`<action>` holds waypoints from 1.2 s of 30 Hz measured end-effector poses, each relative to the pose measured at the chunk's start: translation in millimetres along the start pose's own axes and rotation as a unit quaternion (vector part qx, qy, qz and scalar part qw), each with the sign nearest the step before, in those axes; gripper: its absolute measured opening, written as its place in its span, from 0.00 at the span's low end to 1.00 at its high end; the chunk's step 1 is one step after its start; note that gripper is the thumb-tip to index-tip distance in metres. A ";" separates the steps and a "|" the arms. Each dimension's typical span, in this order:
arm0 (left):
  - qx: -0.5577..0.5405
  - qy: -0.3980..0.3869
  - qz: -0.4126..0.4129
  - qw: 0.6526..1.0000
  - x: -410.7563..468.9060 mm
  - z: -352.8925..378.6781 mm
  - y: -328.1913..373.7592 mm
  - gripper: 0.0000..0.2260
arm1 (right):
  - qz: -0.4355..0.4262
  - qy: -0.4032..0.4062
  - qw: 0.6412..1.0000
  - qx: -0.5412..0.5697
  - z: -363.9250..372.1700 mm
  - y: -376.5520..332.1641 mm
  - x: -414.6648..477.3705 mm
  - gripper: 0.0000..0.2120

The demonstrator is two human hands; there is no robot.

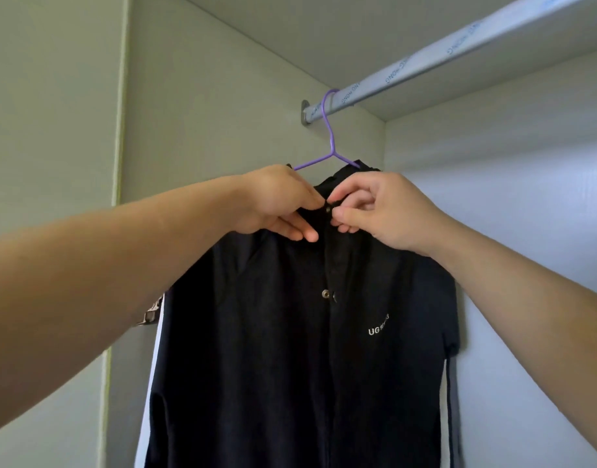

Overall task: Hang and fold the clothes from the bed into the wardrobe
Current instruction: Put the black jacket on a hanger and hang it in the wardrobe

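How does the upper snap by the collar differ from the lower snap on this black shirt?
The upper snap sits at the collar; the lower snap lies farther down the placket. The left hand and right hand pinch the black shirt at the upper snap; nothing touches the lower snap. The upper snap looks dark, half hidden by the hands; the lower snap shows a pale metal ring. Both sit on the centre front.
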State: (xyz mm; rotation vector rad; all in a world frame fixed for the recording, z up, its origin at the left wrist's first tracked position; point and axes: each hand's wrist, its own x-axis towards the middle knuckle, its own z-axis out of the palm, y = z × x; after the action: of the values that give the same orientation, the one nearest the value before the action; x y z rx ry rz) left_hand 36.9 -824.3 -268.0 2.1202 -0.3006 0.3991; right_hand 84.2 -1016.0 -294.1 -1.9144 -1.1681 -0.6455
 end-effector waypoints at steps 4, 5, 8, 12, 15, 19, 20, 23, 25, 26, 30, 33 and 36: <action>0.000 -0.019 -0.001 1.000 -3.1 -1.3 4.6 0.17 | -0.007 0.014 1.000 -0.022 6.4 2.8 5.3 0.11; 0.010 -0.010 -0.001 1.000 -2.4 -0.9 5.6 0.19 | -0.006 0.011 1.000 -0.022 6.5 3.7 7.3 0.11; 0.025 0.001 0.008 1.000 1.4 0.9 5.3 0.14 | -0.004 0.005 1.000 -0.017 5.0 7.2 12.0 0.13; 0.015 0.007 0.008 1.000 4.2 0.6 4.9 0.11 | -0.011 0.022 0.993 -0.116 -3.6 16.1 16.6 0.16; 0.019 -0.002 0.014 1.000 4.6 0.8 3.7 0.12 | -0.020 0.015 0.980 -0.197 -10.9 17.5 18.8 0.12; 0.005 -0.009 0.014 1.000 4.0 -2.7 2.8 0.17 | -0.044 -0.009 0.972 -0.232 -10.2 8.9 18.6 0.07; 0.003 -0.012 0.016 1.000 3.2 -3.3 2.6 0.17 | -0.046 -0.010 0.969 -0.243 -9.2 7.2 18.6 0.07; -0.004 -0.014 0.021 1.000 0.8 -4.5 2.4 0.15 | -0.025 -0.014 0.964 -0.263 -9.1 1.7 18.9 0.09; -0.008 -0.010 0.023 1.000 -1.3 -5.3 2.1 0.13 | -0.002 -0.024 0.966 -0.258 -10.6 -2.3 19.2 0.10; -0.006 -0.006 0.026 1.000 -2.2 -5.4 1.8 0.12 | -0.001 -0.032 0.965 -0.260 -11.1 -4.3 19.4 0.10; -0.003 0.016 0.041 0.999 -4.6 -2.5 -0.4 0.06 | 0.004 -0.041 0.962 -0.270 -11.2 -9.1 19.9 0.11; -0.002 0.030 0.040 0.999 -4.3 -0.1 1.0 0.04 | 0.010 -0.026 0.964 -0.265 -11.1 -10.2 19.5 0.11; -0.013 0.033 0.036 0.999 -3.0 1.4 2.1 0.03 | 0.017 -0.031 0.965 -0.260 -11.0 -14.2 20.9 0.09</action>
State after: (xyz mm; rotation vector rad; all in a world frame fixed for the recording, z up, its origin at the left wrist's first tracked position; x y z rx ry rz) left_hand 33.6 -826.4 -268.2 2.0705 -0.3422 0.5031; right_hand 80.6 -1011.0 -267.2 -2.3988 -1.0691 -0.9498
